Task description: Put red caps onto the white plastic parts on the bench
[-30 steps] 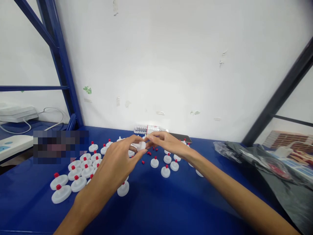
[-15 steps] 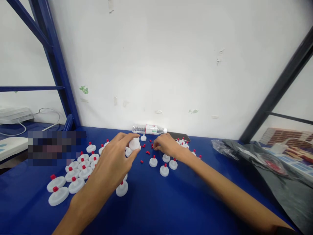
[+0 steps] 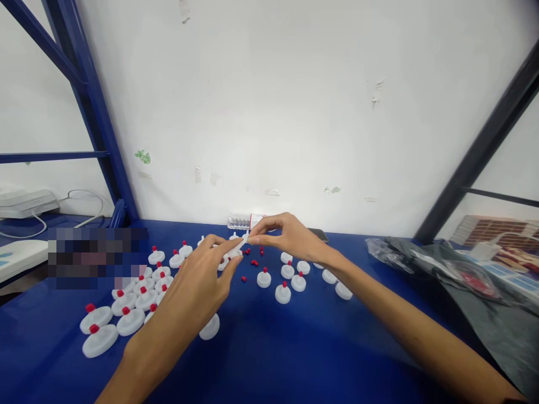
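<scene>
My left hand (image 3: 197,286) is closed, thumb and fingers gripping a white round plastic lid with a narrow spout (image 3: 238,247), now tilted toward the right. At the spout, my right hand (image 3: 288,238) pinches with thumb and fingertips; whatever lies between them is hidden. Below the hands, several small loose red caps (image 3: 254,262) are scattered on the blue table (image 3: 269,342). Many similar white lids with red tips (image 3: 131,321) cluster at the left, partly behind my left forearm. More red-tipped lids (image 3: 283,293) stand right of the middle.
A clear plastic bottle (image 3: 238,221) lies by the wall, partly behind my right hand. A dark phone (image 3: 319,234) rests beside it. Grey plastic bags (image 3: 425,264) cover the right side. A white device (image 3: 23,252) with a cable sits at far left, near a blue metal frame (image 3: 99,123).
My right hand has risen from the loose red caps and moved left to the lid's spout. My left hand has turned the lid so its spout points right.
</scene>
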Tool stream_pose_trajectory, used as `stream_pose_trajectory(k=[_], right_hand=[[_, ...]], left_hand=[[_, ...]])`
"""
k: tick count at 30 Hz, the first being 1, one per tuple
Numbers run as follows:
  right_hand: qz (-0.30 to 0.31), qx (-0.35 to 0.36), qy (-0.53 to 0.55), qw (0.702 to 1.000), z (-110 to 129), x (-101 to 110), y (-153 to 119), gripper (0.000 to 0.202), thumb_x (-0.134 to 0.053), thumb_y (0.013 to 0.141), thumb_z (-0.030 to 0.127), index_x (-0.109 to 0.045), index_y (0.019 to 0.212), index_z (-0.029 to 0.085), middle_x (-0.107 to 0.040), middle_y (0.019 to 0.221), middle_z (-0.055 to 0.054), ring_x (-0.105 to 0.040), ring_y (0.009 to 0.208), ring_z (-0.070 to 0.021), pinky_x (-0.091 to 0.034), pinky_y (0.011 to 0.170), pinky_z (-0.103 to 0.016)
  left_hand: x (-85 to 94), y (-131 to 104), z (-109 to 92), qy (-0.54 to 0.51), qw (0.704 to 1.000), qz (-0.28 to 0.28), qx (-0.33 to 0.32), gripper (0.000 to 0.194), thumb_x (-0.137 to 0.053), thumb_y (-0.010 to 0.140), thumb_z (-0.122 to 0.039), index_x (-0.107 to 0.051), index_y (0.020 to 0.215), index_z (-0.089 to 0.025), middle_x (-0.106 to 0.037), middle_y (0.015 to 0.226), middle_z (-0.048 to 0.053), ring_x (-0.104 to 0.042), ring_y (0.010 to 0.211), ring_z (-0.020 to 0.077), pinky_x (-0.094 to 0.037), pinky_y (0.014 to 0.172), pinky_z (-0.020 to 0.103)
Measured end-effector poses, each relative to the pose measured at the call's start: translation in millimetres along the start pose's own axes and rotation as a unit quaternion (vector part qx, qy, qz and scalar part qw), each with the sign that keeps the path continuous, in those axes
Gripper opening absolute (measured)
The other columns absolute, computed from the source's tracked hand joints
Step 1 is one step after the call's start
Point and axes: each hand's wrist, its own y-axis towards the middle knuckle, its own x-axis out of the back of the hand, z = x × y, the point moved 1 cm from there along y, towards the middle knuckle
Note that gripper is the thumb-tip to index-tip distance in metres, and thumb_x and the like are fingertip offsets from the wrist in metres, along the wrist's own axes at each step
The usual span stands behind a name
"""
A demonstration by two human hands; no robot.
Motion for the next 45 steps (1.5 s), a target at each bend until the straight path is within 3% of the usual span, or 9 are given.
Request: stream_pose_trajectory(k=[5,12,16,21,24,27,34,39,45], right_hand=[[-0.069,-0.011,-0.006,0.998,8,-9,-1,0.021,-0.07,0.092,0.04,-0.079,0.091,0.021,-0.079,0.091,-0.004,-0.072,0.088,-0.0176,-0.054,0.085,-0.032],[-0.05,-0.002,0.06,0.997,-2,-14,-1,0.024,-0.076,0.087,0.043,-0.08,0.089,0.02,-0.078,0.085,-0.003,-0.071,0.082,-0.0172,-0.053,0.079,-0.031],[0.014,-0.033,0.154,0.988,-5,-16,0,0.027,-0.079,0.084,0.044,-0.08,0.093,0.019,-0.076,0.085,-0.004,-0.068,0.077,-0.0157,-0.051,0.071,-0.028],[0.099,-0.078,0.206,0.97,-5,-5,1,0.031,-0.075,0.088,0.048,-0.078,0.101,0.021,-0.076,0.087,-0.003,-0.059,0.063,-0.01,-0.042,0.055,-0.023],[0.071,-0.072,0.126,0.987,-9,5,2,0.032,-0.074,0.088,0.049,-0.079,0.098,0.019,-0.077,0.087,-0.005,-0.062,0.07,-0.0126,-0.042,0.057,-0.024],[0.048,-0.096,-0.03,0.994,-20,9,0,0.031,-0.072,0.089,0.049,-0.079,0.09,0.019,-0.078,0.083,-0.004,-0.065,0.07,-0.015,-0.043,0.058,-0.025],[0.096,-0.141,-0.315,0.933,-39,-8,-5,0.028,-0.059,0.1,0.037,-0.079,0.091,0.02,-0.077,0.079,-0.006,-0.064,0.061,-0.0168,-0.039,0.056,-0.029],[0.114,-0.144,-0.363,0.913,-43,-13,-7,0.021,-0.06,0.099,0.032,-0.078,0.1,0.022,-0.077,0.08,-0.006,-0.068,0.07,-0.0217,-0.038,0.059,-0.03],[0.062,-0.128,-0.396,0.907,-39,-7,0,0.037,-0.052,0.101,0.052,-0.074,0.109,0.023,-0.077,0.08,-0.006,-0.069,0.074,-0.0228,-0.041,0.062,-0.03]], left_hand=[[-1.4,0,5,0.016,1.0,-0.004,-0.016,0.041,-0.047,0.101,-0.042,-0.07,0.131,-0.027,-0.068,0.117,0.009,-0.068,0.074,0.0202,-0.054,0.069,0.034],[-1.5,1,3,0.037,0.999,-0.022,-0.023,0.043,-0.061,0.093,-0.034,-0.067,0.135,-0.025,-0.072,0.099,0.006,-0.067,0.071,0.0208,-0.051,0.069,0.033],[2.0,2,1,0.013,0.999,-0.051,-0.009,0.061,-0.069,0.088,-0.032,-0.056,0.147,-0.024,-0.072,0.083,0.0,-0.067,0.063,0.0194,-0.05,0.068,0.032],[4.9,2,-5,-0.03,0.997,-0.061,-0.022,0.067,-0.067,0.09,-0.038,-0.046,0.154,-0.032,-0.077,0.091,-0.002,-0.066,0.059,0.0169,-0.053,0.07,0.032],[9.0,0,-5,-0.027,0.996,-0.083,-0.012,0.064,-0.068,0.089,-0.044,-0.051,0.15,-0.032,-0.077,0.103,0.001,-0.066,0.058,0.0171,-0.055,0.07,0.034],[17.6,0,-4,-0.012,0.992,-0.126,-0.002,0.046,-0.061,0.093,-0.045,-0.063,0.136,-0.03,-0.076,0.103,0.002,-0.061,0.05,0.0147,-0.055,0.071,0.036],[34.0,0,-2,-0.016,0.988,-0.153,0.036,0.031,-0.059,0.092,-0.042,-0.07,0.119,-0.03,-0.076,0.103,0.001,-0.066,0.058,0.016,-0.054,0.067,0.033],[36.6,-1,-1,-0.022,0.987,-0.155,0.033,0.027,-0.058,0.093,-0.042,-0.072,0.113,-0.03,-0.076,0.103,0.001,-0.07,0.067,0.0179,-0.054,0.07,0.032],[38.4,0,-1,-0.025,0.988,-0.153,0.025,0.026,-0.059,0.092,-0.039,-0.073,0.112,-0.029,-0.076,0.104,0.001,-0.072,0.076,0.0198,-0.055,0.069,0.031]])
